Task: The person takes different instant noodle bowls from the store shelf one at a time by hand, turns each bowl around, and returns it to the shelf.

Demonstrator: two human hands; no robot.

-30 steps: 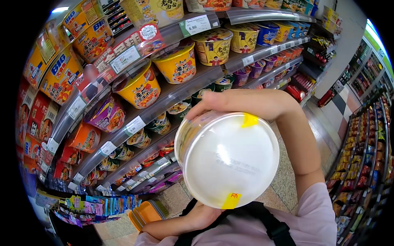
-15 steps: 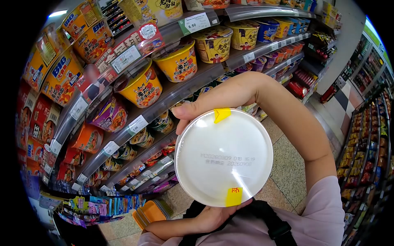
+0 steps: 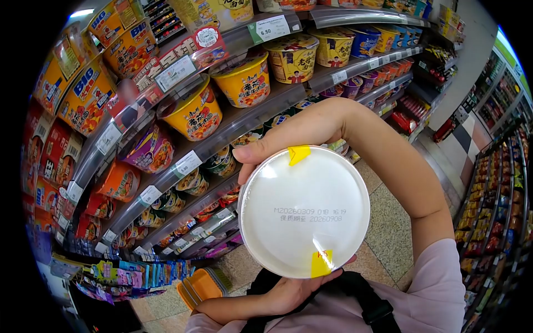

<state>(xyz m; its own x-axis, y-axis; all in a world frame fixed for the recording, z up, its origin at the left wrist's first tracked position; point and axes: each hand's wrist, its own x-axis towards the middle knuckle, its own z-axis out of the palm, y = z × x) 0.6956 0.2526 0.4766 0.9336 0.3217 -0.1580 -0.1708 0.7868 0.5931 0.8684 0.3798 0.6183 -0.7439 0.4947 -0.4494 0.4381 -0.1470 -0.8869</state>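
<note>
An instant noodle bowl (image 3: 305, 191) is held up in front of me, its round white base facing the camera. Dark date codes are printed across the middle, and glossy clear wrap covers it. Yellow patches sit at its upper and lower rim; the sides of the bowl are hidden. Reaching round from the right, my right hand (image 3: 269, 149) grips the upper left rim, thumb on the outside. From below, my left hand (image 3: 302, 289) is closed around the bottom edge, fingers partly hidden behind the bowl.
Store shelves (image 3: 244, 125) to the left carry several noodle bowls, including yellow ones (image 3: 241, 80), with price tags along the edges. An orange basket (image 3: 200, 286) stands on the tiled floor at lower left. A rack of packaged snacks (image 3: 494, 205) lines the right side.
The bowl has tilted and turned very slightly, and its printed date looks sharper. The shelves have shifted a little in view. Both hands keep their hold.
</note>
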